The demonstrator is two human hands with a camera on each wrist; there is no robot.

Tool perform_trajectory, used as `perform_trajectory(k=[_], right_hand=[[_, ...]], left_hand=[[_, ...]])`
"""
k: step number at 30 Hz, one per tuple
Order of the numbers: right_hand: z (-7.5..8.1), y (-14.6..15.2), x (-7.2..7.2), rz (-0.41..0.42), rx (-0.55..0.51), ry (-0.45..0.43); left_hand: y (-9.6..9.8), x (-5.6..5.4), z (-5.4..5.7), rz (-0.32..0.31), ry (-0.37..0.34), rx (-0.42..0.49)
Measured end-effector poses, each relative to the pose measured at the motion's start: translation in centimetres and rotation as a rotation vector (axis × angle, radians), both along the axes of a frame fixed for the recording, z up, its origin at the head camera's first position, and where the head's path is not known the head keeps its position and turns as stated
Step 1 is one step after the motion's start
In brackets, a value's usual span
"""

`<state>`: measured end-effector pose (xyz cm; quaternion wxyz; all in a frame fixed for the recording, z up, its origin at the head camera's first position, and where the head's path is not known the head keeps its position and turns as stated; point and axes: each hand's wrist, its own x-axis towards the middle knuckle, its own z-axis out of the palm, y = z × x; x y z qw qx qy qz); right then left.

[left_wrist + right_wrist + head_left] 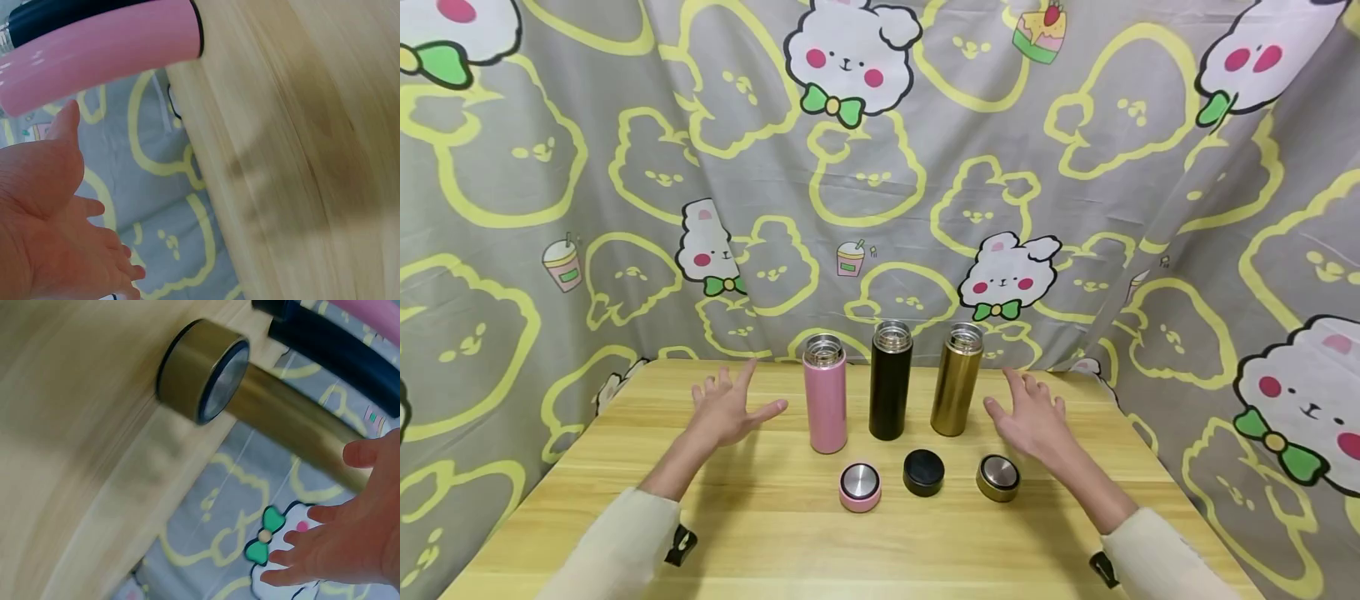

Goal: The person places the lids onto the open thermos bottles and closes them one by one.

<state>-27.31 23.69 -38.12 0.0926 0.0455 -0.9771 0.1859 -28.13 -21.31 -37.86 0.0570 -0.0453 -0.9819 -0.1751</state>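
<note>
Three thermos bottles without lids stand upright in a row: a pink bottle [826, 400], a black bottle [891, 387] and a gold bottle [957, 387]. In front of them lie a pink lid [860, 487], a black lid [923, 472] and a gold lid [998, 478]. My left hand [724, 408], fingers spread, is left of the pink bottle and apart from it. To the right of the gold bottle is my right hand [1030, 414], its fingers spread and holding nothing. The right wrist view shows the gold lid [203, 372] near the gold bottle [294, 419].
All of this stands on a light wooden table [775, 550]. Behind and at both sides hangs a grey curtain [880, 208] with cartoon prints, close to the table's far edge. A dark strap piece [681, 545] hangs at the left sleeve.
</note>
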Motion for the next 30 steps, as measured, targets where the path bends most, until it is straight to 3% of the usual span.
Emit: perform_trajectory(k=[7, 14, 25, 30], right_hand=[[0.1, -3.1, 0.6, 0.067, -0.021, 0.037], [-0.1, -5.2, 1.5, 0.074, -0.028, 0.003], [-1.3, -8.4, 2.3, 0.174, -0.056, 0.011], [-1.7, -9.9, 2.4, 0.247, -0.09, -0.003]], left_hand=[[1.6, 0.3, 0.3, -0.068, 0.008, 0.074], [3.4, 0.9, 0.1, -0.127, -0.003, 0.116], [4.8, 1.1, -0.5, -0.123, -0.214, 0.129], [5.1, 1.2, -1.2, -0.144, -0.25, 0.092]])
